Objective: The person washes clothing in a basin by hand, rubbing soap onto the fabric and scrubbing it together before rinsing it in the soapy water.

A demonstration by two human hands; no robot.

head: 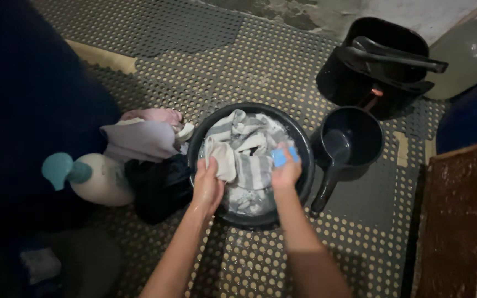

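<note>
We note the left hand [208,187] with fingers clenched on a striped cloth [244,149] lying in the dark basin [305,149]. The right hand [285,171] has fingers closed on a blue bar [280,157], pressed to the cloth. A dark scoop [340,154] sits just right of the fingers.
</note>
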